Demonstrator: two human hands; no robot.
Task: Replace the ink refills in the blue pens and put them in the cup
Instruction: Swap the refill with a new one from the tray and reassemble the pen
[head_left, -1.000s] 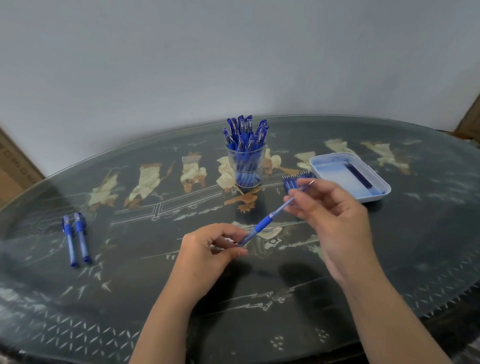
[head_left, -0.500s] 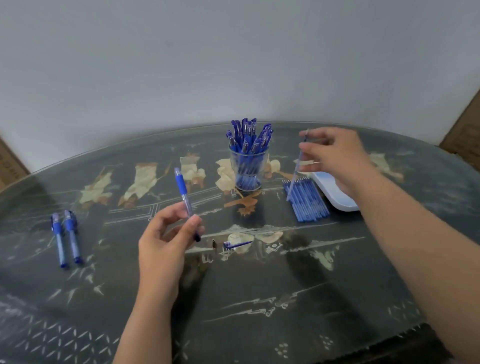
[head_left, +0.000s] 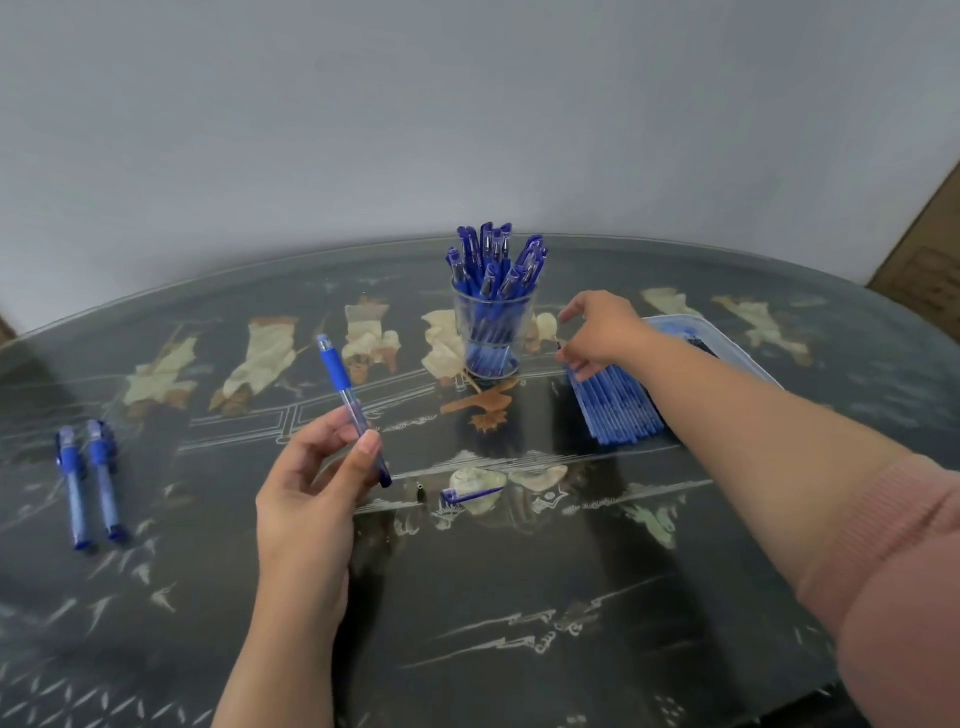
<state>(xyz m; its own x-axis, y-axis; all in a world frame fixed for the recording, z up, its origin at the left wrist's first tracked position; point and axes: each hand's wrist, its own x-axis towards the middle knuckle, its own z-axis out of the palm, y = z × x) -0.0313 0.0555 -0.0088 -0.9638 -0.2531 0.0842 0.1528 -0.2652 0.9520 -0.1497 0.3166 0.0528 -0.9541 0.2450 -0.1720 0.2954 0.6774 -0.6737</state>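
Observation:
My left hand grips a blue pen barrel by its lower end, the grip end pointing up and away. My right hand reaches across to the far end of a pile of blue refills, right of the cup. Its fingers curl down on one refill's tip. The clear cup stands at mid table with several blue pens upright in it. Two more blue pens lie side by side at the far left. A small blue pen part lies on the table between my arms.
A pale blue tray sits behind my right forearm, with dark refills partly hidden in it. The dark patterned glass table curves away to a grey wall. A brown cardboard box stands off the table's right edge.
My right hand pulled the refill out of the pen, carried it toward the tray, then came down on the far end of the refill pile. My left hand lifted the barrel leftward.

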